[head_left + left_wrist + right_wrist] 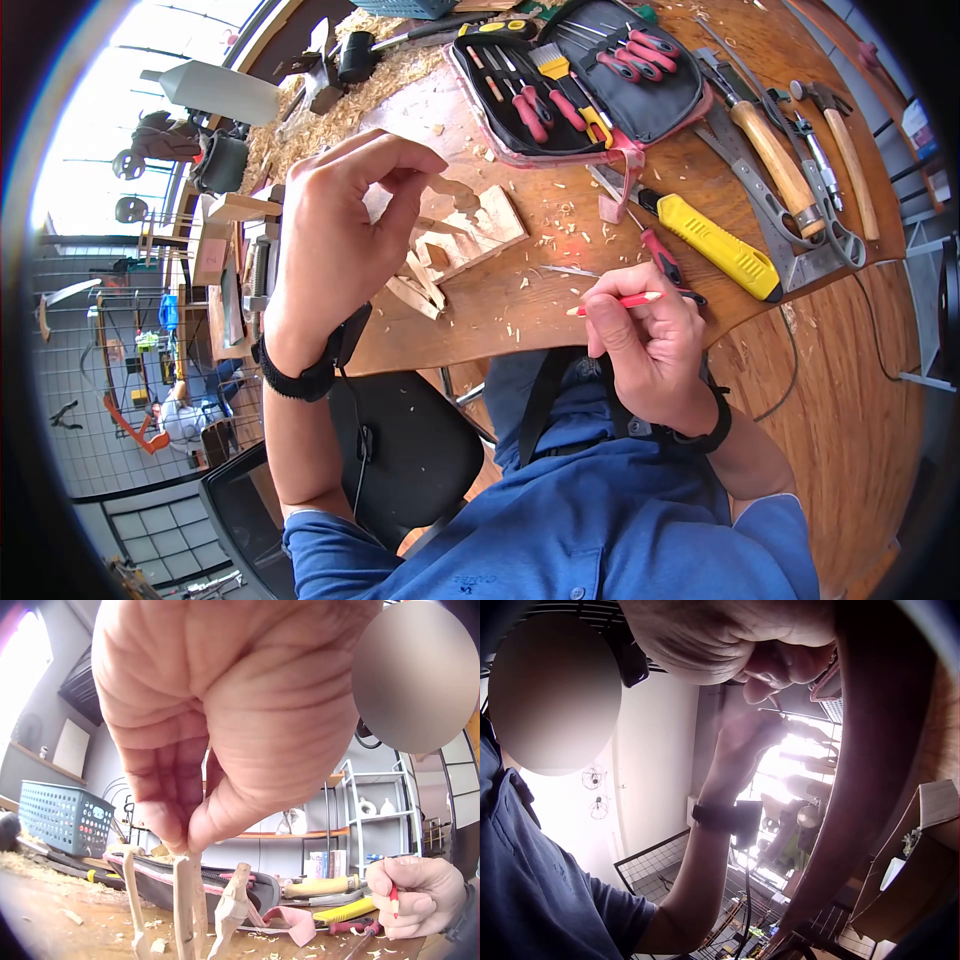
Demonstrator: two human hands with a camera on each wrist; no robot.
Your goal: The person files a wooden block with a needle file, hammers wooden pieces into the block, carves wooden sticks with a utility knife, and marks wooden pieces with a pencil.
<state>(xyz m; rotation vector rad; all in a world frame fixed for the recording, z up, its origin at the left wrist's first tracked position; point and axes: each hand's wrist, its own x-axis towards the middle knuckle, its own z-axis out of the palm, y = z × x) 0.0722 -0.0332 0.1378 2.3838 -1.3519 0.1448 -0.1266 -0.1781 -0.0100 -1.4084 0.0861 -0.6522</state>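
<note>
My left hand (345, 215) is raised over a small pale wooden board (495, 235) with carved upright pieces on it. Seen from the left wrist, thumb and fingertips meet at the top of a slim wooden stick (184, 907), pinching its end. A knobbly carved wooden piece (231, 906) stands just right of it, and a thinner stick (133, 900) to the left. My right hand (650, 345) holds a red pencil (640, 299) between thumb and curled fingers, near the table's front edge. Its tip points left, toward the board.
An open tool pouch (500, 155) with red-handled tools lies behind the board. Right of it are a yellow utility knife (715, 245), a wooden-handled tool (775, 165), scissors (850, 247) and a hammer (850, 170). Shavings (300, 150) cover the back left; a black chair (410, 450) stands below.
</note>
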